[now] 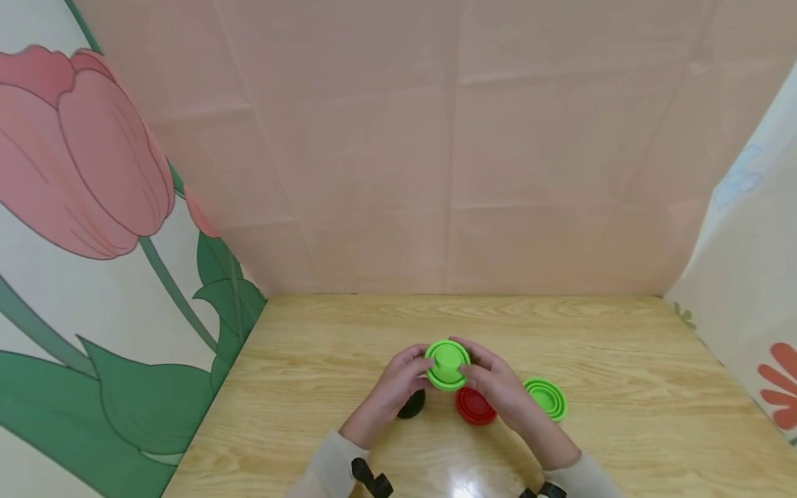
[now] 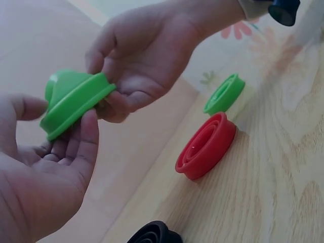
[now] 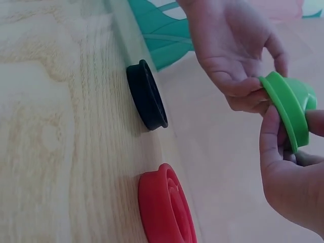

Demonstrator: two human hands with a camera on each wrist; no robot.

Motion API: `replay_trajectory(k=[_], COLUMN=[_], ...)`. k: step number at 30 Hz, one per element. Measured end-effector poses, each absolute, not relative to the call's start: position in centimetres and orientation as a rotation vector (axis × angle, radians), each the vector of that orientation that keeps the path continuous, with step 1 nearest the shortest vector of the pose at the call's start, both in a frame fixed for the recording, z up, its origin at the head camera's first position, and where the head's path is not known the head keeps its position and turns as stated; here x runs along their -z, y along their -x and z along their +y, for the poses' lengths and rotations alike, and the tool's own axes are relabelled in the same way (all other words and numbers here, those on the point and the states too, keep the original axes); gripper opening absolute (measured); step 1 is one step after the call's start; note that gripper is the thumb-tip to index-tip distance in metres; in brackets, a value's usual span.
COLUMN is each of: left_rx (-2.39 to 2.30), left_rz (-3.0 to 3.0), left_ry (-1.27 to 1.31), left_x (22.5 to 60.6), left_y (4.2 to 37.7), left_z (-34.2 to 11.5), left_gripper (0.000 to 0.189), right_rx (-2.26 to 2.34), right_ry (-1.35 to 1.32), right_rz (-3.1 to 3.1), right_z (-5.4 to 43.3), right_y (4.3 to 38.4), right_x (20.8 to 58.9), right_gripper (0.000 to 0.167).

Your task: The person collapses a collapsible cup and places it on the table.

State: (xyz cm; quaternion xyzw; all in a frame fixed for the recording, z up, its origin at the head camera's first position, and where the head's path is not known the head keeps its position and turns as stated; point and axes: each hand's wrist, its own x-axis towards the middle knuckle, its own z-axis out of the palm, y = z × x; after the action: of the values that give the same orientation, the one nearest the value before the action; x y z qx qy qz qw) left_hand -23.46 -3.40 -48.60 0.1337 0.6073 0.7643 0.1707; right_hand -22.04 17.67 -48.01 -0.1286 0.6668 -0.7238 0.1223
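Note:
Both hands hold a green collapsible silicone cup [image 1: 447, 365] above the table. My left hand [image 1: 397, 384] grips its left edge between thumb and fingers, and my right hand [image 1: 501, 387] pinches the right edge. In the left wrist view the cup's middle bulges out past its rim, on the side away from the table. Under the hands a folded red cup [image 1: 476, 407] lies on the wood. A folded black cup [image 3: 146, 95] is close to the left wrist, partly hidden by it in the head view. Beyond the right forearm lies a second green cup [image 1: 546, 399], folded flat in rings.
The wooden table [image 1: 299, 387] meets a pinkish cloth backdrop [image 1: 373, 173] at its far edge. A tulip-printed panel [image 1: 75, 173] stands along the left side, a pale flowered one [image 1: 747, 297] along the right.

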Motion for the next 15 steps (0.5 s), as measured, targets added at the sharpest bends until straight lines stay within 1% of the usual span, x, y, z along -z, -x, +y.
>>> replay_trajectory(k=[6, 12, 15], left_rx=[-2.139, -2.161, -2.177], left_rz=[1.737, 1.777, 1.788], left_ry=[-0.384, -0.386, -0.376], left_x=[48.28, 48.56, 48.59], left_y=[23.17, 22.97, 22.93], left_z=[-3.62, -3.42, -3.17], left_gripper=[0.049, 0.046, 0.046], right_rx=[2.152, 2.054, 2.068], right_ry=[0.404, 0.395, 0.360], right_rz=[1.823, 1.974, 2.003], right_z=[18.21, 18.15, 17.79], right_y=[22.01, 21.74, 21.78], right_x=[48.16, 48.20, 48.11], right_gripper=[0.060, 0.069, 0.069])
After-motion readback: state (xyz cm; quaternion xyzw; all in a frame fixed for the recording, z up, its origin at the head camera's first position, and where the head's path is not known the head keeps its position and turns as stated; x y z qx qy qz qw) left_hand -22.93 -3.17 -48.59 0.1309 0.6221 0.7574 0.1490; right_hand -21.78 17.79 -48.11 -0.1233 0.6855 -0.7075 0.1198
